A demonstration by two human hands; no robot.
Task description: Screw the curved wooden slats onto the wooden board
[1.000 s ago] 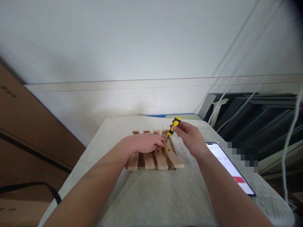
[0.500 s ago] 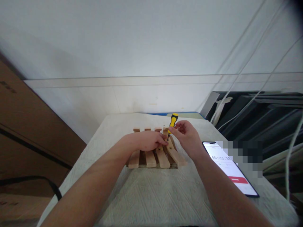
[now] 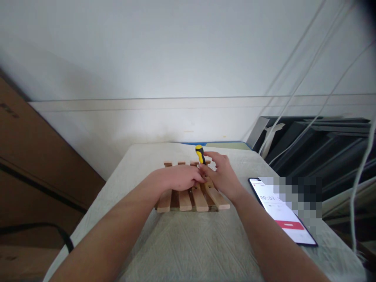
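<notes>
A small wooden slatted rack [image 3: 190,197] lies in the middle of the white table [image 3: 188,239]. My left hand [image 3: 179,178] rests on top of its slats, fingers curled and pressing down near the right side. My right hand [image 3: 221,176] grips a yellow and black screwdriver [image 3: 200,154], held nearly upright with its tip down at the rack, right beside my left fingertips. The tip itself is hidden between the two hands.
A phone [image 3: 283,213] showing a timer and a red button lies at the right on the table. Dark panels [image 3: 323,145] and white cables [image 3: 296,78] stand at the right. A brown cardboard box [image 3: 35,164] is at the left, a white wall behind.
My right hand moved left and lower toward my left hand. The screwdriver swung from leaning right to nearly upright, its handle top now farther left. My left hand stayed on the rack.
</notes>
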